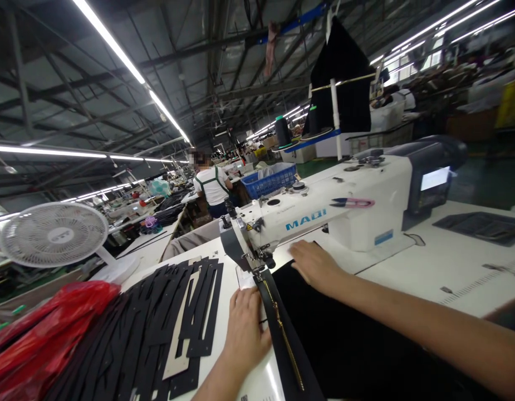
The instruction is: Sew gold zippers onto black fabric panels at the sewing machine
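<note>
A white sewing machine (307,214) stands on the table, its needle area over a black strip with a gold zipper (284,334). The strip lies along the left edge of a large black fabric piece (344,340). My left hand (245,326) rests beside the strip, fingers extended towards the presser foot and thumb near the strip's edge. Across the fabric, my right hand (315,266) lies with fingers stretched out below the machine's arm. Thread snips with pink handles (353,203) lie on the machine. The needle tip is too small to make out.
Several black slotted pieces (157,328) overlap on the left of the table, a beige piece (177,351) among them. A red plastic bag (60,317) and a white fan (54,234) are farther left. Beyond the machine are a blue crate (269,181) and a person (213,186).
</note>
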{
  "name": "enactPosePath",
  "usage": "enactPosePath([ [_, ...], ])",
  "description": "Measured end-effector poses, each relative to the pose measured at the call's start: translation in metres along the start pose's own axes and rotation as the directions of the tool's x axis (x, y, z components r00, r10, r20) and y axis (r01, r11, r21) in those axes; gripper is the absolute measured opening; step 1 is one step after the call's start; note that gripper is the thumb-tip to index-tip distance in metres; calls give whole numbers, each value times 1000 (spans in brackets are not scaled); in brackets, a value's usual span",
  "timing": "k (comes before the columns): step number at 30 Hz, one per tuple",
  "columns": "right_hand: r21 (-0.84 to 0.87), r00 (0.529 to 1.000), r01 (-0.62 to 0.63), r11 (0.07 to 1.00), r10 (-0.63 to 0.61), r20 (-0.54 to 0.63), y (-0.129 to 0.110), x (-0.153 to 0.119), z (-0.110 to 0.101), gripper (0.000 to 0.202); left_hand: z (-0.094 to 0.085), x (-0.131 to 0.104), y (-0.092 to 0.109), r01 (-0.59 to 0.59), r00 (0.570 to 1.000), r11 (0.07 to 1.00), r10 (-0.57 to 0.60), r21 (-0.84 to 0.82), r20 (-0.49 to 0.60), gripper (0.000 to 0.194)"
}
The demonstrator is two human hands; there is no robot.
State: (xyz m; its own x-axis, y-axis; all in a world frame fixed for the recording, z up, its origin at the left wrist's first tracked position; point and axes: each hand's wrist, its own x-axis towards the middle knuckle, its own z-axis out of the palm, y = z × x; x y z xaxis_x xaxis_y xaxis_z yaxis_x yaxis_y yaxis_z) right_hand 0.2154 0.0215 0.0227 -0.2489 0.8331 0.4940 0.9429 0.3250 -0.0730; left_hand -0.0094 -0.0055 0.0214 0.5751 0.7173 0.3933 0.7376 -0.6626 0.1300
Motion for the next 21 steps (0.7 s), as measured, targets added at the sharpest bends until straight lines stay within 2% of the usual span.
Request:
enactPosePath([
  [3,253,962,269,929,-270,-31,-33,-9,6,29,9,-4,-10,-12,999,1000,10,-23,-50,52],
  [5,338,941,322,884,-337,-15,-42,-14,13,34,14,-4,-15,-47,999,998,47,-41,6,52],
  [9,391,929,337,857,-369,6,-38,-16,21,35,14,-1,-16,-80,990,994,88,-77,106,49],
  [21,415,921,342,843,-389,31,-31,-16,24,38,10,3,-7,-85,986,988,102,-128,133,50],
])
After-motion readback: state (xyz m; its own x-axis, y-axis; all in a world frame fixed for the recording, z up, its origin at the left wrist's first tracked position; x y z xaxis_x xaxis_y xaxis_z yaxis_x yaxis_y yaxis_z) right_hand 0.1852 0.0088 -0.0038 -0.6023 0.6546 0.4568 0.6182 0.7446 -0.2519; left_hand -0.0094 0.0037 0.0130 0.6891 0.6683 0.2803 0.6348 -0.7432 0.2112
